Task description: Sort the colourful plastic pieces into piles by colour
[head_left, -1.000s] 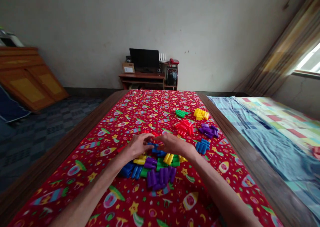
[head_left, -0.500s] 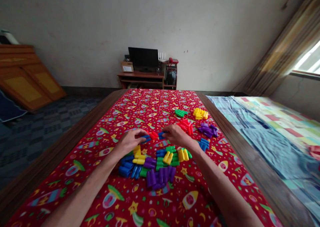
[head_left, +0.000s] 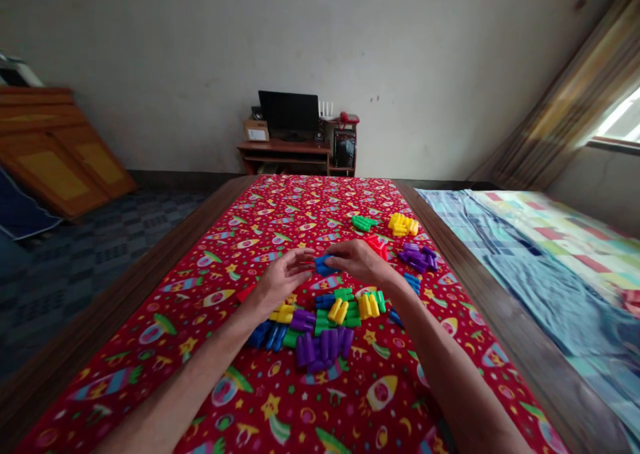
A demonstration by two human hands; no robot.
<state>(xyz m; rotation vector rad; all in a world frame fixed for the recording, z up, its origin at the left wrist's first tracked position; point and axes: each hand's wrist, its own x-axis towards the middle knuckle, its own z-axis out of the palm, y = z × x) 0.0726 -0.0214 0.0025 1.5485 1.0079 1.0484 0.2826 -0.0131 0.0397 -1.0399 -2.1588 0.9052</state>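
Note:
My right hand (head_left: 361,262) pinches a blue plastic block (head_left: 323,265) just above the red patterned tablecloth (head_left: 280,221). My left hand (head_left: 285,281) is close beside it on the left, fingers curled toward the same block; whether it grips it I cannot tell. Below both hands lies a mixed heap of blue, yellow, purple and green blocks (head_left: 320,331). Beyond the right hand sit sorted little piles: red (head_left: 377,245), green (head_left: 363,223), yellow (head_left: 403,225), purple (head_left: 417,257) and blue (head_left: 411,281).
The cloth covers a long wooden table (head_left: 165,254). A bed with a checked sheet (head_left: 540,254) runs along the right. At the far wall stands a low desk with a monitor (head_left: 289,113). A wooden cabinet (head_left: 55,151) leans at the left.
Both hands have lifted from the mixed heap and moved away from me, coming together over the cloth. A blue block that was among the heap is now between the fingertips.

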